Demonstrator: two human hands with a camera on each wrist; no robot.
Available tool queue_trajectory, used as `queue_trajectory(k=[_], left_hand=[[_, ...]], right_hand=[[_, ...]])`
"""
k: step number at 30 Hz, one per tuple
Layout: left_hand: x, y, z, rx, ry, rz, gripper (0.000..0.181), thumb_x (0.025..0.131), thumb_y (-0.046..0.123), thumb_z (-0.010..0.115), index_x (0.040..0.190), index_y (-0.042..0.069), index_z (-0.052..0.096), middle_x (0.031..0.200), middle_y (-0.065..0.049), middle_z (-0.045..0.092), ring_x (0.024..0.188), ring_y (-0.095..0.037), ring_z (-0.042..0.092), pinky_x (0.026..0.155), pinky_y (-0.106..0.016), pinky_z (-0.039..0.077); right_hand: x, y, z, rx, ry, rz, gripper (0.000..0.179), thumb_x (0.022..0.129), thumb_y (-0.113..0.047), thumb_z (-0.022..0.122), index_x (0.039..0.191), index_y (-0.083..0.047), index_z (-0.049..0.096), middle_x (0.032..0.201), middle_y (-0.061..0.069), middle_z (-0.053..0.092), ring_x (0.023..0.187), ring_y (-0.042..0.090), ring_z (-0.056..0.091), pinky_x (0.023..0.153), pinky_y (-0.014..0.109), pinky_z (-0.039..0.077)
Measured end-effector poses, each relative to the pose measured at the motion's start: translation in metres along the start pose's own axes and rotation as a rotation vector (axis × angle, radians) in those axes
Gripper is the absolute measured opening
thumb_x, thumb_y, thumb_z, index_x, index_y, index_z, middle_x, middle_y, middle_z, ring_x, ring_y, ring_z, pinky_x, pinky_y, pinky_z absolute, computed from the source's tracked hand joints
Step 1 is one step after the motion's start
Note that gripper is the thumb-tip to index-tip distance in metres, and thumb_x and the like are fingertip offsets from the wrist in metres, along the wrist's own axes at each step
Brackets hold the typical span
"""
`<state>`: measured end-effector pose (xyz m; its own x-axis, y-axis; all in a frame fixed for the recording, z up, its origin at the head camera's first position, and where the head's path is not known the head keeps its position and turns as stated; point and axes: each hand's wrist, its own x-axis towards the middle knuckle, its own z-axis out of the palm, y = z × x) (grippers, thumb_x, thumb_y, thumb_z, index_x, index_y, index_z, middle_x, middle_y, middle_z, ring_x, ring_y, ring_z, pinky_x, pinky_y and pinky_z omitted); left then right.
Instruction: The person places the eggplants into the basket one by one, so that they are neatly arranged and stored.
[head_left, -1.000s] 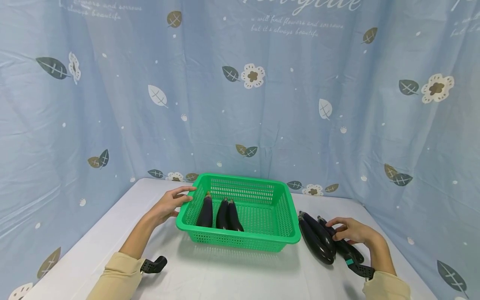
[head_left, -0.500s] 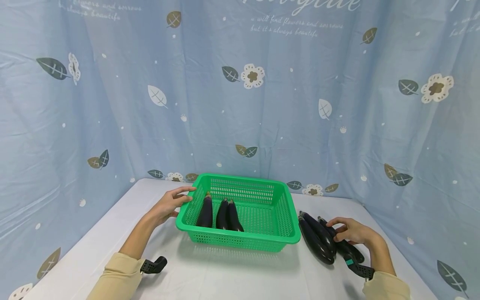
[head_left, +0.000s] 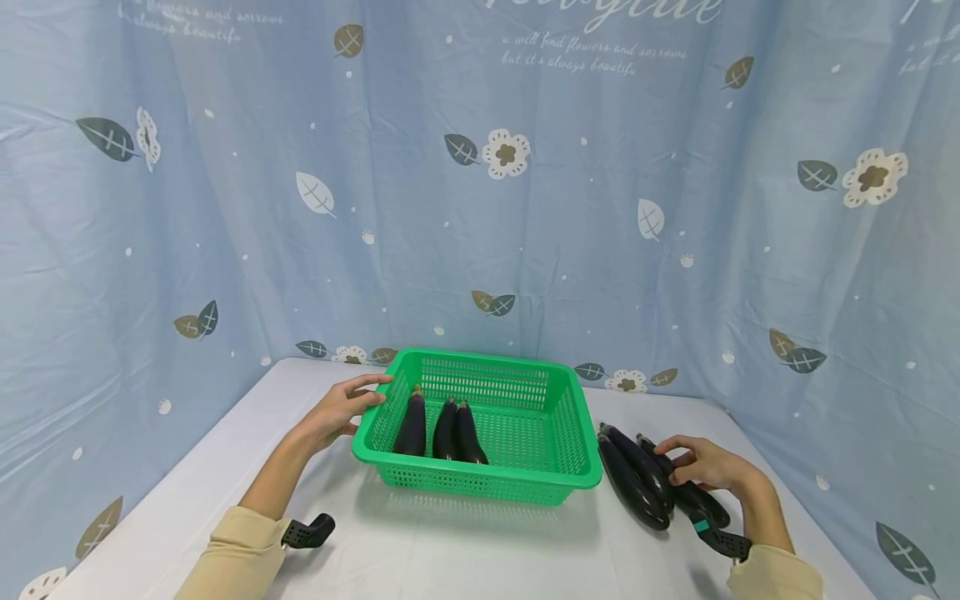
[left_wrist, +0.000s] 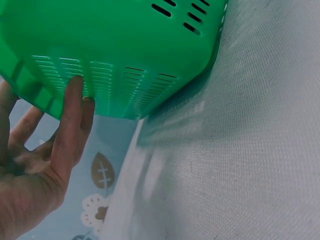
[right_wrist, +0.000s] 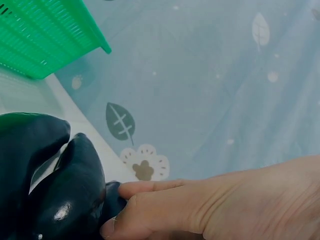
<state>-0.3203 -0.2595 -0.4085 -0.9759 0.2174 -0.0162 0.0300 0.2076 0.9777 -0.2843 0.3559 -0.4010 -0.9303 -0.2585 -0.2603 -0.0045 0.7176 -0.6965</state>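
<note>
My left hand grips the left rim of a green plastic basket. Some fingertips lie over the rim, while other fingers touch the slotted outer wall in the left wrist view. Inside the basket, one dark purple eggplant lies at the left and two more eggplants lie side by side. Right of the basket, my right hand pinches an eggplant on the table between thumb and fingers. Two other eggplants lie just left of it; in the right wrist view the held eggplant is mostly hidden.
A white-covered table carries everything. Behind it and at both sides hangs a blue curtain printed with leaves and flowers. Black wrist mounts sit below both hands, by the beige sleeves.
</note>
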Motion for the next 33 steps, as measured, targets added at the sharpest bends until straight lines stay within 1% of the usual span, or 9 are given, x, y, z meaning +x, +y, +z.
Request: queue_trajectory(k=[6, 12, 21, 33], left_hand=[[0.0002, 0.0004, 0.0001, -0.005, 0.002, 0.001, 0.058, 0.096, 0.035, 0.064, 0.147, 0.019, 0.045, 0.152, -0.021, 0.039, 0.136, -0.043, 0.043, 0.081, -0.047, 0.058], [0.0004, 0.0000, -0.0001, -0.001, 0.003, -0.002, 0.058, 0.096, 0.036, 0.064, 0.147, 0.019, 0.045, 0.152, -0.021, 0.040, 0.136, -0.043, 0.045, 0.080, -0.047, 0.058], [0.0006, -0.0002, -0.0005, 0.001, 0.004, -0.006, 0.059, 0.095, 0.038, 0.065, 0.147, 0.020, 0.045, 0.152, -0.021, 0.040, 0.137, -0.044, 0.042, 0.081, -0.047, 0.057], [0.0004, 0.0002, -0.0001, 0.003, 0.009, -0.013, 0.059, 0.095, 0.038, 0.065, 0.147, 0.021, 0.045, 0.152, -0.021, 0.040, 0.137, -0.044, 0.042, 0.081, -0.047, 0.057]], right_hand=[[0.0001, -0.0001, -0.0004, -0.005, 0.000, 0.003, 0.047, 0.086, -0.004, 0.063, 0.131, 0.001, 0.050, 0.115, 0.022, 0.064, 0.097, 0.027, 0.064, 0.078, 0.046, 0.054], [-0.0011, 0.0001, 0.0006, 0.006, 0.015, 0.011, 0.048, 0.085, -0.005, 0.065, 0.131, -0.001, 0.052, 0.115, 0.020, 0.064, 0.095, 0.025, 0.064, 0.076, 0.043, 0.054], [-0.0019, 0.0015, 0.0006, 0.014, 0.016, 0.011, 0.048, 0.085, -0.006, 0.066, 0.131, -0.002, 0.052, 0.116, 0.020, 0.064, 0.096, 0.025, 0.064, 0.076, 0.043, 0.053], [-0.0018, 0.0005, 0.0018, 0.012, 0.026, 0.022, 0.048, 0.085, -0.005, 0.065, 0.131, -0.002, 0.052, 0.115, 0.019, 0.065, 0.095, 0.025, 0.064, 0.075, 0.042, 0.053]])
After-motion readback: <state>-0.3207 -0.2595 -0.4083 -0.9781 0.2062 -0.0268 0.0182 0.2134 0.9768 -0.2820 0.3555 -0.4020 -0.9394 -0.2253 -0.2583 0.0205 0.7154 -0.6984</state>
